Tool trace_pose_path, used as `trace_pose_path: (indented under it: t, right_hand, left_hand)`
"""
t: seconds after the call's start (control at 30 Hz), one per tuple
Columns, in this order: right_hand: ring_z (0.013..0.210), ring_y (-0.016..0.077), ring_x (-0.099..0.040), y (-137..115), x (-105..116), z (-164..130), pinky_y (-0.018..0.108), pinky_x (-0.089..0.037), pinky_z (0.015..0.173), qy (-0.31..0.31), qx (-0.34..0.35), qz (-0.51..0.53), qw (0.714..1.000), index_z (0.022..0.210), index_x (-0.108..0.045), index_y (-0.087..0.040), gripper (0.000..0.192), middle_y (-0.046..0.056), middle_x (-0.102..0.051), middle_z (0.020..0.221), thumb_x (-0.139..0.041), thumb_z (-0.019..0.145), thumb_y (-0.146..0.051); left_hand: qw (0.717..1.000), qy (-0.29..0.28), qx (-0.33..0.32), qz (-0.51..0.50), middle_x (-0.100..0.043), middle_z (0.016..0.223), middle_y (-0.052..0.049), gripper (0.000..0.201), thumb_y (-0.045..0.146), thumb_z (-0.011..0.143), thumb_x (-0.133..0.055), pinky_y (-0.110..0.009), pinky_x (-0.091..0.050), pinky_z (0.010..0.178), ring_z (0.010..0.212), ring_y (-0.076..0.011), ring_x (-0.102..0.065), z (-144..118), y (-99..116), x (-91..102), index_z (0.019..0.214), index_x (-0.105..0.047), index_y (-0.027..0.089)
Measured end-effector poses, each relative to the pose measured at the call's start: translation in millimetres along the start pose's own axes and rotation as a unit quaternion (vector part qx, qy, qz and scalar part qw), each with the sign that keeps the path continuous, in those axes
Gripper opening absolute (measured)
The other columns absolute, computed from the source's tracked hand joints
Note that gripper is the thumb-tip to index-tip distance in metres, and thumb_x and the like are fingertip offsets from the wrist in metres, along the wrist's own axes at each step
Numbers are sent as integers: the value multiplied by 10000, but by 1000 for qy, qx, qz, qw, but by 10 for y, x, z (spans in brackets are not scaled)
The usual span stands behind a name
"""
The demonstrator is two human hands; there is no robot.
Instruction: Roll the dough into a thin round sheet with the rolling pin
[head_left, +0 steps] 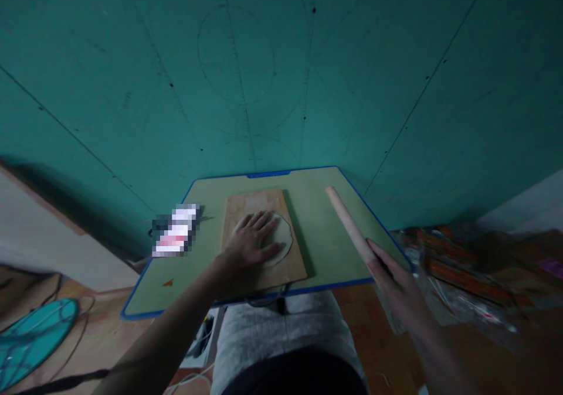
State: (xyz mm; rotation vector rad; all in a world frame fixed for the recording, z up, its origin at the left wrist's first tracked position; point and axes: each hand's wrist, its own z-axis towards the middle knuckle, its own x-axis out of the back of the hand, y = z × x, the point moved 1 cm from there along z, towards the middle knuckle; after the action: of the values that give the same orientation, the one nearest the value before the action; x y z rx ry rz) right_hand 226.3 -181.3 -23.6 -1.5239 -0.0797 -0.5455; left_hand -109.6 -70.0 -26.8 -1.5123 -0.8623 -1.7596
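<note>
A flattened round of dough (284,244) lies on a wooden cutting board (259,198). My left hand (254,239) rests on the dough's left part, palm down with fingers spread, hiding some of it. Off to the right, my right hand (389,275) is wrapped round one end of a pale wooden rolling pin (349,222). The pin slants up and left from my grip, apart from the dough and the board.
Beneath the board is a greenish table (316,207) with a blue edge. A pixelated object (176,231) sits at its left side. A green wall (281,78) rises behind. Plastic-wrapped packages (457,272) lie at right, a teal round object (37,339) at left.
</note>
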Motion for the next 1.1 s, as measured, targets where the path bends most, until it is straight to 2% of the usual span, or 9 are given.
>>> trace_pose_path:
  t: [0.13,0.2,0.3,0.5,0.63,0.83,1.0,1.03,1.1]
  right_hand:
    - [937,279,-710,13,-189,15,401,-577,842,-19,-55,100,993,1318,-666,-246,692,97,-729,1196,-672,773,-674]
    - [767,234,-687,0,-349,46,359,-575,720,-44,-60,150,986,1325,-654,-205,748,90,-756,1007,-698,741,-671]
    - [674,193,-636,-69,-593,104,321,-544,653,-71,-35,188,979,1316,-647,-183,732,50,-729,852,-727,732,-618]
    - [872,229,-709,-202,-1001,184,355,-559,812,-109,-9,263,959,1302,-639,-225,609,56,-740,963,-713,781,-532]
    - [961,255,-720,-197,-1173,199,388,-563,884,-95,-9,287,953,1298,-629,-230,607,74,-735,1076,-717,776,-527]
    - [962,265,-726,-154,-1200,201,400,-565,887,-94,-9,280,955,1294,-627,-222,614,89,-729,1114,-694,784,-557]
    - [963,273,-724,-131,-1192,203,411,-556,891,-82,-20,279,957,1318,-606,-214,666,85,-741,1044,-696,774,-586]
    - [966,272,-723,-130,-1190,202,408,-552,892,-85,-19,275,958,1325,-600,-212,672,84,-742,1038,-690,779,-593]
    - [973,268,-720,-132,-1181,202,398,-544,897,-95,-16,267,959,1338,-586,-206,681,85,-745,1041,-672,795,-609]
  left_hand:
    - [1000,5,18,-1,-367,1610,-112,755,695,961,-348,-480,-186,1227,1505,-309,-285,-11,39,1,1532,-403,204]
    - [1000,1,17,-7,-372,1608,-110,748,688,958,-369,-482,-186,1227,1504,-310,-286,-6,44,3,1533,-403,211]
    - [1000,-8,28,-9,-354,1617,-105,741,679,956,-388,-485,-172,1228,1506,-311,-281,0,46,7,1535,-397,218]
    - [998,-7,55,-20,-358,1616,-97,721,669,960,-391,-491,-185,1223,1504,-306,-289,1,106,44,1525,-403,222]
    - [997,-16,74,-14,-353,1615,-120,734,663,961,-389,-500,-181,1223,1505,-314,-284,5,140,70,1526,-399,195]
    - [991,5,132,5,-371,1609,-118,696,627,971,-381,-502,-199,1220,1501,-317,-287,3,203,9,1520,-413,200]
    - [959,20,282,22,-371,1591,-196,754,650,961,-355,-639,-202,1170,1472,-456,-277,-39,393,-2,1501,-437,130]
    - [956,20,292,23,-375,1584,-213,762,651,960,-357,-657,-199,1161,1467,-473,-275,-54,397,10,1496,-441,117]
    - [970,11,242,13,-384,1579,-212,752,656,958,-373,-633,-207,1171,1475,-450,-279,-81,340,45,1488,-458,130]
